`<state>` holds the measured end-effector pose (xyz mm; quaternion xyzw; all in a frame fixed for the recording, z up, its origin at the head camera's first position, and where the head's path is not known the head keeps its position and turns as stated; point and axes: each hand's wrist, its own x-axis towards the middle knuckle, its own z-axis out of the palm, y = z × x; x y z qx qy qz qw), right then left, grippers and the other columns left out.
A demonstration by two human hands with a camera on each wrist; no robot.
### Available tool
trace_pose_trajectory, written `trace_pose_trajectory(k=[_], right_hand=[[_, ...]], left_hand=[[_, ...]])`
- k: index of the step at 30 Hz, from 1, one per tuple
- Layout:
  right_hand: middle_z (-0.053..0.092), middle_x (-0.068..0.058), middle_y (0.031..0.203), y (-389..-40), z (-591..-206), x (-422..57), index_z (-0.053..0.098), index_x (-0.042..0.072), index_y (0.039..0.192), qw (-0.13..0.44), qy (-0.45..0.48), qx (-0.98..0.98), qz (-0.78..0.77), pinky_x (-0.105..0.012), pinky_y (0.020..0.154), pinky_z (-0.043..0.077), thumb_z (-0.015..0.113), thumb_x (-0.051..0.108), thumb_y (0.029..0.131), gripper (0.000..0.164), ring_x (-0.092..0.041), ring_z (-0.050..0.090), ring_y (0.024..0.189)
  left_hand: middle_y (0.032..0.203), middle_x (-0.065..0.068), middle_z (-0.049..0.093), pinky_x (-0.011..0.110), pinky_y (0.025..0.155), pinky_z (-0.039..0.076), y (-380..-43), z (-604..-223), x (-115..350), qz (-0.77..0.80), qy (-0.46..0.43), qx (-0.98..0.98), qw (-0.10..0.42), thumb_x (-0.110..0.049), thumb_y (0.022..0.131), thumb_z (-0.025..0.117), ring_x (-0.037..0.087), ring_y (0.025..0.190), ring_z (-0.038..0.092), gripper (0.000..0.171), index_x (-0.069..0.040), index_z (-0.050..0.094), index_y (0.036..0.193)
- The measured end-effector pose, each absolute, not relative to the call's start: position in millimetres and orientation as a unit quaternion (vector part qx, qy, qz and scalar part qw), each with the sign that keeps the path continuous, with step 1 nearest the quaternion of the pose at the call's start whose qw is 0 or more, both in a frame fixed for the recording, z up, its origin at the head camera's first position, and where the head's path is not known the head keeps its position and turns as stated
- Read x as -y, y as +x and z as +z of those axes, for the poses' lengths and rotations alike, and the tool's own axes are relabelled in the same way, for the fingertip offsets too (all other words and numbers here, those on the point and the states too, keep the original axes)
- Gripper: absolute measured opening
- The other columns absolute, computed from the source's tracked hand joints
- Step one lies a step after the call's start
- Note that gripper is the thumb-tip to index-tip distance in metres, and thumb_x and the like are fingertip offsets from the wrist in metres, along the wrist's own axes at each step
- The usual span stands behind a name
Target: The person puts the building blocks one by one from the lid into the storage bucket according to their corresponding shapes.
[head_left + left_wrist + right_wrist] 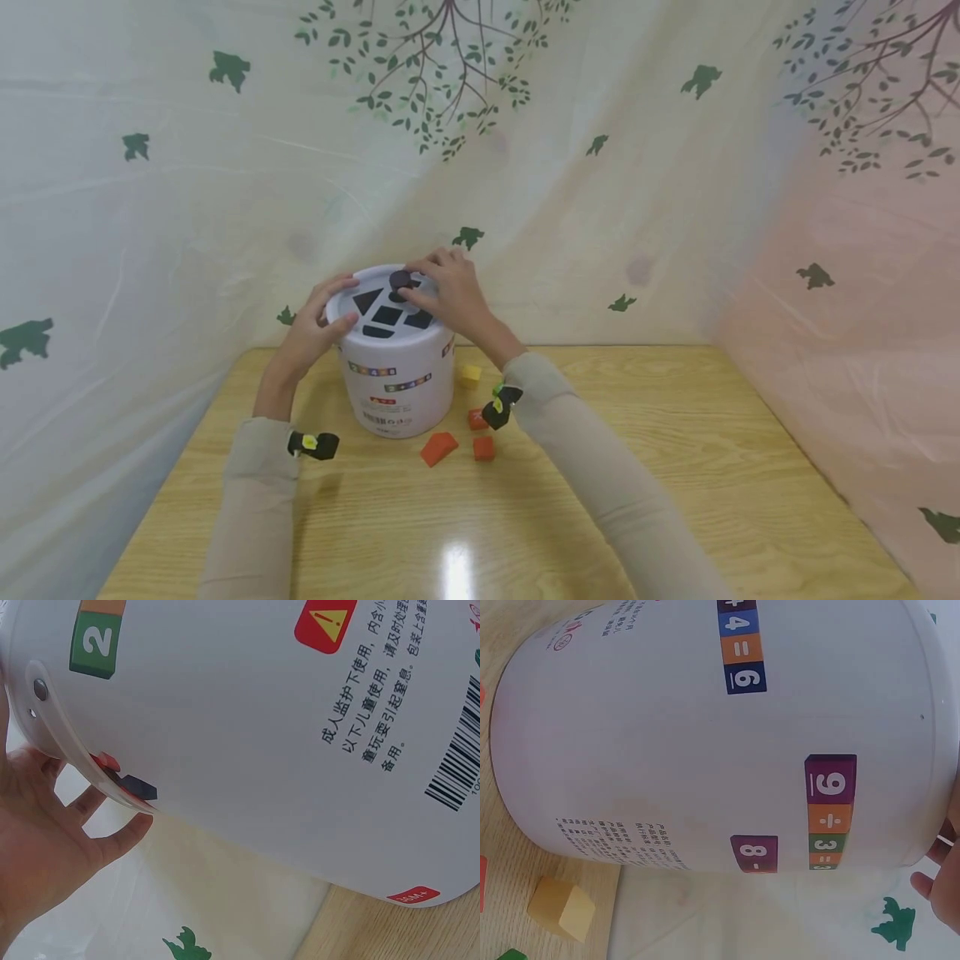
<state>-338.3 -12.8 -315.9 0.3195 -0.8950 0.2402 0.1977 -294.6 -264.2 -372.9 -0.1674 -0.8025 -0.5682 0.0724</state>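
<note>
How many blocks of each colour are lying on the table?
Red blocks: 3
Yellow block: 1
Green block: 1
Total in view: 5

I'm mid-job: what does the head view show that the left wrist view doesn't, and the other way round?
Only the head view: the right hand pinching a dark round piece at the lid, three red blocks and a yellow block.
Only the left wrist view: the white handle and its rivet.
Both: the bucket, the left hand at its rim, the wooden table.
</note>
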Motion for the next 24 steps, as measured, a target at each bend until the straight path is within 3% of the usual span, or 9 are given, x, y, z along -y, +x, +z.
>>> trace_pose_trajectory(k=[24], right_hand=[[0.059, -0.005, 0.127, -341.7, -316.9, 15.6, 0.068, 0.022, 0.131, 0.153, 0.301, 0.917, 0.214, -0.041, 0.102, 0.040, 0.068, 0.044, 0.096, 0.041, -0.023, 0.044, 0.115]], left_hand=[[0.170, 0.006, 0.015, 0.067, 0.122, 0.025, -294.6, -373.0, 264.6, -0.578, -0.170, 0.795, 0.071, -0.023, 0.096, 0.061, 0.040, 0.153, 0.021, 0.067, -0.013, 0.036, 0.158]])
